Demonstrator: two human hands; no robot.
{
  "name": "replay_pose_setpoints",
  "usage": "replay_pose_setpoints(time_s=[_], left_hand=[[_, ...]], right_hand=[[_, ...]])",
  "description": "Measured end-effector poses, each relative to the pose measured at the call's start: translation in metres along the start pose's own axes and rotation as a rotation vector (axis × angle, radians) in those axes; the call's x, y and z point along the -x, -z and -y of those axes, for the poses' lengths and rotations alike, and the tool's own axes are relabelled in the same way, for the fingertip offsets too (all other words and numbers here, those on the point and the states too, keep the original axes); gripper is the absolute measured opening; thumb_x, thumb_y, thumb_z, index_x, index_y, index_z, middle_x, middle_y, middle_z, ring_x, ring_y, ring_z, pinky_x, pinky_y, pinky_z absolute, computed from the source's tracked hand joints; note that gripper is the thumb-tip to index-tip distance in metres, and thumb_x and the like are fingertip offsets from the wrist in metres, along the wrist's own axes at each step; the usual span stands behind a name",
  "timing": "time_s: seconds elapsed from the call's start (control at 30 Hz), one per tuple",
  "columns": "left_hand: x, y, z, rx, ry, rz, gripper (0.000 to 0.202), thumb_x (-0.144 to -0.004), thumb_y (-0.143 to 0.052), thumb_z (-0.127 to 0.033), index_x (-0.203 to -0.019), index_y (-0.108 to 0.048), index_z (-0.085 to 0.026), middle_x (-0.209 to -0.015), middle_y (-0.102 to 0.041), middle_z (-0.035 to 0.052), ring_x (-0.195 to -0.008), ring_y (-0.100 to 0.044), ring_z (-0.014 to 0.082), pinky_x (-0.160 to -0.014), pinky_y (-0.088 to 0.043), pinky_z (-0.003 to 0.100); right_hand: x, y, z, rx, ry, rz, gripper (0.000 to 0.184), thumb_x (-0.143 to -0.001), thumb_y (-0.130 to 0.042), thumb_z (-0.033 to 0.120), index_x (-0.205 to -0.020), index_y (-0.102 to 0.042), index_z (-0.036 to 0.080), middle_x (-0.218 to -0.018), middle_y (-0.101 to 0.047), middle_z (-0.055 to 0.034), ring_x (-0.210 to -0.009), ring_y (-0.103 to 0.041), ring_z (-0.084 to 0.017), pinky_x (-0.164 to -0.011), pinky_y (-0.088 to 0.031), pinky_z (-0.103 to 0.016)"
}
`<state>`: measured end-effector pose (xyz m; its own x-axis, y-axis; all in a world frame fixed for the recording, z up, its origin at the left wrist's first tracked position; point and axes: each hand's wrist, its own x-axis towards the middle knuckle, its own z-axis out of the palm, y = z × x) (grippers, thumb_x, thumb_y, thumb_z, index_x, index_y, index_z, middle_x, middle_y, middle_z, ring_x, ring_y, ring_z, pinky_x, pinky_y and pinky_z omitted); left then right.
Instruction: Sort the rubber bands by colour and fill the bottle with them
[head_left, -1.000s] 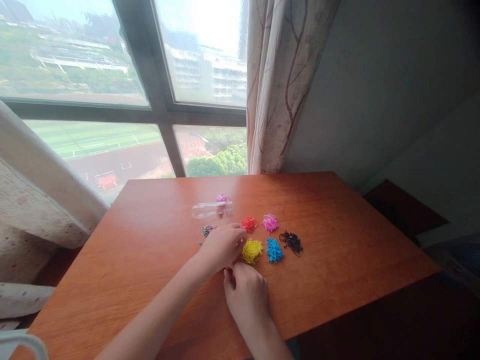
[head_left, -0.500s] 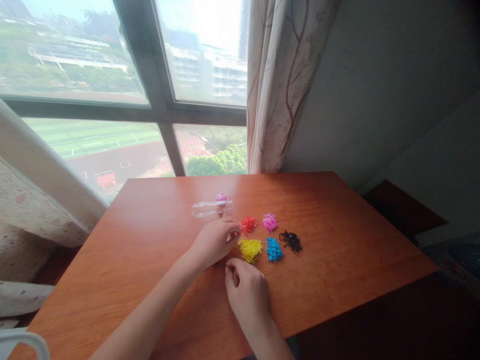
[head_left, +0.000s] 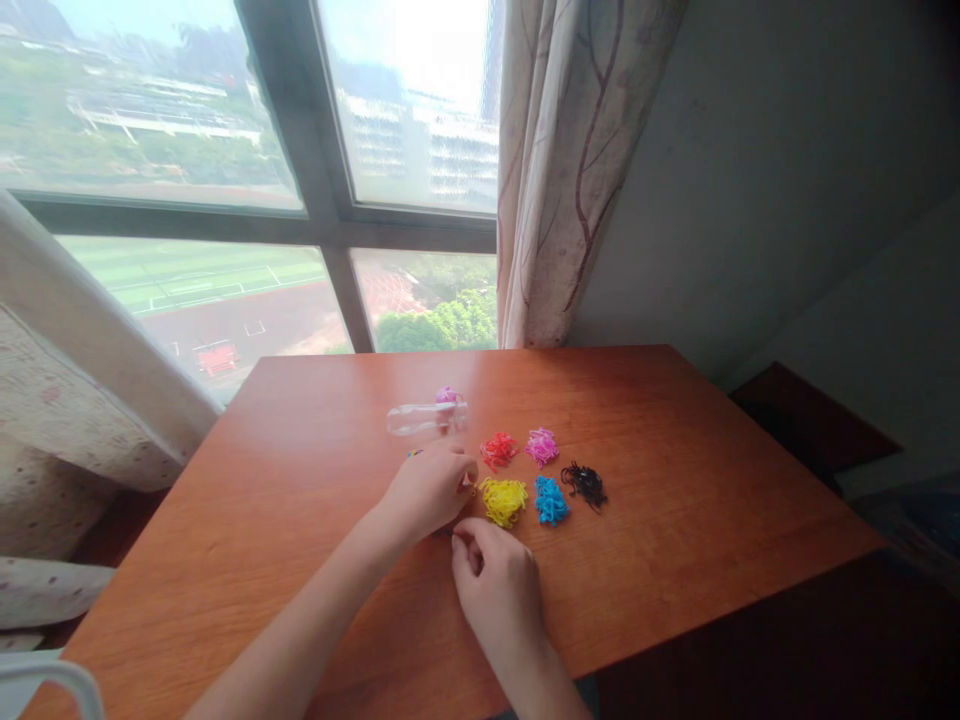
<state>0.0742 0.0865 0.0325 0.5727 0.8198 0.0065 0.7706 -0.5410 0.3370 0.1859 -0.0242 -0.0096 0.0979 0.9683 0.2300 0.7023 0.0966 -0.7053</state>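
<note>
My left hand (head_left: 433,487) is curled with its fingertips down at the left edge of a pile of yellow rubber bands (head_left: 504,502). Its fingers are closed, and whatever they hold is too small to make out. Just below, my right hand (head_left: 501,572) rests low over the table in a pinch, thumb and forefinger together. A dark trace shows by those fingertips, too fine to name. Near the hands lie piles of red bands (head_left: 499,451), pink bands (head_left: 541,447), blue bands (head_left: 550,500) and black bands (head_left: 585,485). A small blue and yellow bit (head_left: 414,454) peeks out behind my left hand.
Beyond the piles, a clear plastic container (head_left: 416,419) lies on the wooden table (head_left: 675,480), with a pinkish-purple object (head_left: 446,395) beside it. A window (head_left: 322,230) and curtains (head_left: 551,170) stand behind the table. A white curved rail (head_left: 56,672) shows at lower left.
My left hand has lowered slightly, its fingertips drawn closer together beside the yellow bands. My right hand keeps nearly the same pinch. The whole view has shifted a little.
</note>
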Motion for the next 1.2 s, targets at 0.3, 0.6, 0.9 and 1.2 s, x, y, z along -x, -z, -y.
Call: replay_pose_setpoints(time_s=[0.3,0.6,0.9,1.2], left_hand=[[-0.004,-0.002,-0.005,0.061,-0.021,-0.012,0.016,-0.078,-0.057,-0.014,-0.074,-0.07,-0.021,-0.079,-0.069,0.0016,-0.069,-0.061,0.0149,-0.06,-0.038,0.023],[-0.009,-0.003,-0.01,0.058,-0.014,-0.015,0.017,-0.079,-0.058,-0.014,-0.076,-0.072,-0.022,-0.08,-0.069,0.0018,-0.067,-0.06,0.0143,-0.06,-0.037,0.023],[0.005,0.015,0.001,0.038,0.007,-0.036,0.017,-0.082,-0.056,-0.017,-0.077,-0.071,-0.022,-0.082,-0.067,0.0025,-0.071,-0.06,0.0157,-0.061,-0.037,0.024],[0.053,0.019,0.026,0.21,0.111,-0.211,0.019,-0.089,-0.052,-0.027,-0.091,-0.07,-0.021,-0.08,-0.066,0.0009,-0.063,-0.056,0.0128,-0.059,-0.038,0.022]], right_hand=[[0.001,0.0,0.001,0.003,-0.001,-0.014,0.021,-0.084,-0.053,0.01,-0.085,-0.069,0.023,-0.072,-0.069,0.0006,-0.064,-0.063,-0.015,-0.062,-0.036,-0.023],[0.0,0.001,0.002,0.033,0.013,-0.014,0.02,-0.084,-0.052,0.01,-0.082,-0.068,0.022,-0.071,-0.069,0.0,-0.062,-0.063,-0.014,-0.059,-0.035,-0.022],[0.002,0.003,0.001,-0.039,-0.018,-0.018,0.019,-0.086,-0.051,0.013,-0.082,-0.068,0.022,-0.065,-0.065,0.0012,-0.058,-0.059,-0.014,-0.058,-0.037,-0.022],[0.01,0.019,-0.014,-0.079,0.008,-0.06,0.018,-0.091,-0.051,0.021,-0.085,-0.068,0.021,-0.068,-0.064,-0.0005,-0.059,-0.058,-0.014,-0.06,-0.041,-0.022]])
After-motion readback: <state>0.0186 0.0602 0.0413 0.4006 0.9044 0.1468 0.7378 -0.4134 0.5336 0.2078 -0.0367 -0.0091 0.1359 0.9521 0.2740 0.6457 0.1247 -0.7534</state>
